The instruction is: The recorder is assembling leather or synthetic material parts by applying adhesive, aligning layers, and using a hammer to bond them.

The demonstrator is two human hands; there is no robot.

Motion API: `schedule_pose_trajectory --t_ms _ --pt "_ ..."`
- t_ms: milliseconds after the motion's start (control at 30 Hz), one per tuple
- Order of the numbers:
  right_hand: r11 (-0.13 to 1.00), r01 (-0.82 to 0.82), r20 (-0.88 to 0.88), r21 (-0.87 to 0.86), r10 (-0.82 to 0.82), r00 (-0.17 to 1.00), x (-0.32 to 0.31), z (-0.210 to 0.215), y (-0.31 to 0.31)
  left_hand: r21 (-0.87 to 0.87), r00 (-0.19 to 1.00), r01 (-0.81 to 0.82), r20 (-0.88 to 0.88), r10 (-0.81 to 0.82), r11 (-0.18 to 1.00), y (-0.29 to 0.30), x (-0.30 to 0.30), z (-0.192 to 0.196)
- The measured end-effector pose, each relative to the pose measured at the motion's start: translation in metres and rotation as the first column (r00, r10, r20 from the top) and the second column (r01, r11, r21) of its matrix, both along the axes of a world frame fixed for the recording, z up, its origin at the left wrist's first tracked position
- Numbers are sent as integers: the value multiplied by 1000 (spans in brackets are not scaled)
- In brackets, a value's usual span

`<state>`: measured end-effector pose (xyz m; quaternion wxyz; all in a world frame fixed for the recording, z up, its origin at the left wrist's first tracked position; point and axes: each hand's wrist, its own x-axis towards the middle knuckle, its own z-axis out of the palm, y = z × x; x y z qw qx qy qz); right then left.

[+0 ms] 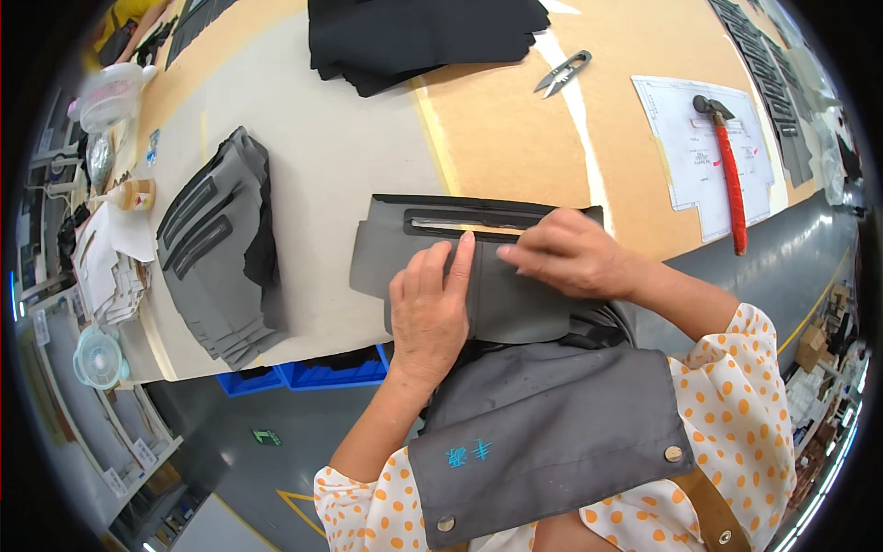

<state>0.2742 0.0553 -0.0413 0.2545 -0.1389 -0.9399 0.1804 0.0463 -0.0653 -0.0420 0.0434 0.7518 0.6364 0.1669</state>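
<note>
A grey fabric panel [368, 259] with a black backing edge lies in front of me at the table's near edge. Across its upper part runs a long slot with a dark frame [418, 224], and the light table shows through it. My left hand [430, 308] rests on the panel with fingers extended, its index fingertip at the slot's lower edge. My right hand [570, 256] is slightly blurred over the panel's right end. Its thumb and fingers are drawn together in a pinch beside the slot; whatever sits between them is hidden.
A fanned stack of similar grey panels [207, 299] lies to the left. Black sheets [414, 41] are piled at the back. Thread snips [563, 74] and a red-handled hammer [728, 170] on a paper drawing [662, 120] lie rightward. Blue bins [336, 373] sit below the table edge.
</note>
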Motion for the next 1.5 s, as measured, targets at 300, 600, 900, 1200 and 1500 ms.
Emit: schedule_pose_trajectory --t_ms 300,600,900,1200,1500 --pt "911 302 34 -280 -305 952 61 6 -10 8 997 1 -77 0 1000 -1 -1 1" --pt "982 105 94 156 -121 988 62 -6 -7 17 994 14 -112 -12 1000 -1 3 5" --pt "989 55 34 136 -61 998 73 -6 -8 14 987 56 -150 -53 998 2 5 11" --pt "986 80 70 144 -90 993 68 -6 -14 -7 990 73 -124 -73 997 7 1 14" --pt "916 -3 -90 -401 -36 995 7 8 -73 -99 955 186 251 -156 978 86 -53 30"
